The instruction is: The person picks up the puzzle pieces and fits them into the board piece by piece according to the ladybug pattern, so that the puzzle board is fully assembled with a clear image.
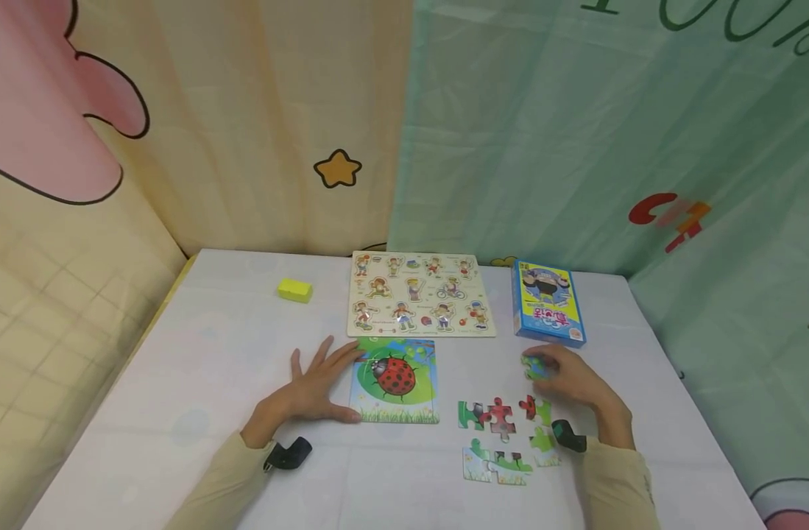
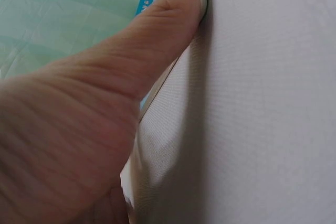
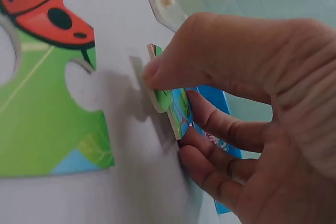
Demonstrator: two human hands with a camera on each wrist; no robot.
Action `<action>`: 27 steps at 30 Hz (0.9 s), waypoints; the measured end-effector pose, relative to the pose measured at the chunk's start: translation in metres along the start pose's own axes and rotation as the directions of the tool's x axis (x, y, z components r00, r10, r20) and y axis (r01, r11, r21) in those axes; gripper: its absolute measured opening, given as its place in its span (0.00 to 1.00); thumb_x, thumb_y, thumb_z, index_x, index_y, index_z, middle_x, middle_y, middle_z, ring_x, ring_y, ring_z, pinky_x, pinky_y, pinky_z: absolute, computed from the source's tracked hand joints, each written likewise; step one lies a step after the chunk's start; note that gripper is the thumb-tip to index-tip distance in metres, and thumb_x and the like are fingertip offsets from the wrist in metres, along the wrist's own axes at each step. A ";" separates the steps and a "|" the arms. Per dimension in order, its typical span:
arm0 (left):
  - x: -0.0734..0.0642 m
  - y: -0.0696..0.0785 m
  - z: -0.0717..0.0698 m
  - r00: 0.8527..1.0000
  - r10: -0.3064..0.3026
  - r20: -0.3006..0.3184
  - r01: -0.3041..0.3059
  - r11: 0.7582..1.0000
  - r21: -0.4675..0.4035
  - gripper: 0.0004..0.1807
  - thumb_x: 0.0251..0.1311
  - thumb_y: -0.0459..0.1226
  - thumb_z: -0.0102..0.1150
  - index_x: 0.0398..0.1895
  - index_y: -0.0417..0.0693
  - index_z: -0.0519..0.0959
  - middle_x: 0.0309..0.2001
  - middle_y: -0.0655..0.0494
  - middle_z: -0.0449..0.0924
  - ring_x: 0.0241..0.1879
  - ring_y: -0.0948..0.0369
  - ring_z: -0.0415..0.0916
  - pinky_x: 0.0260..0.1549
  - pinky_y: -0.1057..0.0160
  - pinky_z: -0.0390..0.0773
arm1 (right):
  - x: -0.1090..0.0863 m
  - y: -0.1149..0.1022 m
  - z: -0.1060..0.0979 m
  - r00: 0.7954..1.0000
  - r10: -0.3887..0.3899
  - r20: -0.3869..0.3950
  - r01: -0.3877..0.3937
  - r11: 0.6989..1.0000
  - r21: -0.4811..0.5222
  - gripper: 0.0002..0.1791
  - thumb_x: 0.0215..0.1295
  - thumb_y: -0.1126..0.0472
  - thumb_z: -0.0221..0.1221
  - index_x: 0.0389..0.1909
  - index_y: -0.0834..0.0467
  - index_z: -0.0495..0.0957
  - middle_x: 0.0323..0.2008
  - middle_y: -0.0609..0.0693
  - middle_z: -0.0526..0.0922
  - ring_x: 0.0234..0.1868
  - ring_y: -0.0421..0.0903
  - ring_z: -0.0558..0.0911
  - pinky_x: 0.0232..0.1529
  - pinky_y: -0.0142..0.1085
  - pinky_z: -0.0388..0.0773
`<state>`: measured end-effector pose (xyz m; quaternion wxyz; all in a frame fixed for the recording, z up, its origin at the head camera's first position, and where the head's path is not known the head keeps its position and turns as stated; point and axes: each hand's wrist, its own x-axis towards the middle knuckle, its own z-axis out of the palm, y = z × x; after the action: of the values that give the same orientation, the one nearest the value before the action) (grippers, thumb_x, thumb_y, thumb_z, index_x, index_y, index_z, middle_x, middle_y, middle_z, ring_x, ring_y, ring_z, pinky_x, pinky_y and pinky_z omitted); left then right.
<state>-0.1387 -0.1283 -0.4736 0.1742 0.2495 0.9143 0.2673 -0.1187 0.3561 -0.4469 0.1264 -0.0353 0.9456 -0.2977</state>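
Observation:
A square ladybug picture board [image 1: 417, 401] lies flat on the white table. My left hand [image 1: 311, 390] is spread along its left side, fingertips at the upper left corner and thumb near the lower left corner. The left thumb [image 2: 157, 30] also shows at the board's edge in the left wrist view. With thumb and fingers, my right hand [image 1: 573, 379] pinches a green and blue jigsaw piece [image 3: 179, 111], held tilted close over the table. Nearer me lie several loose jigsaw pieces [image 1: 502, 418] with red, black and green parts, some of them fitted together.
Behind the ladybug board is a wooden board [image 1: 394, 298] with small child figures. A blue and yellow box [image 1: 546, 298] lies just beyond my right hand. At the back left sits a yellow block [image 1: 294, 290]. Printed curtains hang behind the table [image 1: 199, 338].

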 end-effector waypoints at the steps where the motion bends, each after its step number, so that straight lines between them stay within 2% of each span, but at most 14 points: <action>1: 0.000 0.000 0.000 1.000 0.000 0.000 0.000 1.000 -0.001 0.61 0.43 0.62 0.76 0.79 0.59 0.55 0.82 0.55 0.44 0.79 0.39 0.25 0.62 0.22 0.19 | 0.000 -0.002 0.000 1.000 -0.001 -0.004 0.001 1.000 -0.005 0.30 0.57 0.60 0.69 0.63 0.57 0.75 0.61 0.61 0.75 0.58 0.61 0.75 0.59 0.59 0.74; 7: -0.002 0.001 0.001 1.000 0.006 -0.002 -0.006 1.000 -0.004 0.60 0.43 0.62 0.75 0.79 0.57 0.55 0.82 0.53 0.44 0.79 0.39 0.25 0.61 0.21 0.19 | 0.000 -0.016 0.002 0.997 -0.056 -0.043 0.056 0.998 -0.001 0.28 0.56 0.64 0.69 0.60 0.58 0.76 0.60 0.62 0.73 0.53 0.58 0.76 0.49 0.49 0.81; 12: -0.002 0.002 0.000 1.000 0.010 -0.009 -0.010 1.000 0.001 0.60 0.43 0.61 0.75 0.79 0.57 0.55 0.82 0.53 0.44 0.79 0.38 0.25 0.61 0.21 0.19 | 0.008 -0.030 0.008 0.991 -0.124 -0.047 0.124 0.992 0.009 0.21 0.58 0.67 0.65 0.54 0.59 0.80 0.56 0.59 0.79 0.50 0.55 0.80 0.49 0.48 0.83; 15: -0.001 0.001 0.000 1.000 0.015 -0.009 -0.015 1.000 -0.001 0.60 0.43 0.61 0.75 0.79 0.57 0.55 0.82 0.53 0.44 0.79 0.38 0.25 0.61 0.21 0.19 | 0.013 -0.034 0.011 0.989 -0.140 -0.051 0.140 0.990 -0.009 0.17 0.60 0.67 0.63 0.51 0.60 0.82 0.50 0.56 0.84 0.47 0.52 0.83 0.48 0.48 0.84; 19: -0.001 0.000 0.001 1.000 0.012 -0.007 -0.012 1.000 -0.008 0.60 0.43 0.61 0.75 0.79 0.57 0.55 0.82 0.54 0.44 0.79 0.39 0.25 0.61 0.21 0.19 | 0.015 -0.036 0.012 0.985 -0.156 -0.078 0.155 0.988 -0.023 0.14 0.65 0.66 0.63 0.52 0.59 0.82 0.48 0.53 0.85 0.47 0.51 0.84 0.50 0.47 0.84; 24: -0.001 -0.002 0.001 1.000 0.005 -0.005 -0.005 1.000 -0.003 0.61 0.43 0.62 0.75 0.79 0.58 0.55 0.82 0.54 0.44 0.79 0.39 0.25 0.61 0.21 0.19 | 0.015 -0.043 0.015 0.971 -0.216 -0.106 0.221 0.974 0.039 0.13 0.68 0.66 0.62 0.52 0.56 0.82 0.48 0.51 0.85 0.48 0.50 0.84 0.50 0.44 0.83; 27: 0.000 -0.002 0.000 1.000 0.010 -0.006 -0.010 1.000 0.002 0.61 0.43 0.62 0.75 0.79 0.58 0.55 0.82 0.54 0.44 0.79 0.39 0.25 0.61 0.21 0.20 | 0.016 -0.051 0.019 0.970 -0.227 -0.089 0.235 0.968 0.091 0.12 0.69 0.65 0.62 0.51 0.55 0.82 0.49 0.50 0.86 0.49 0.50 0.84 0.51 0.41 0.82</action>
<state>-0.1394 -0.1294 -0.4751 0.1698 0.2536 0.9138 0.2680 -0.1293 0.3018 -0.4359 0.0555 -0.1271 0.9230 -0.3589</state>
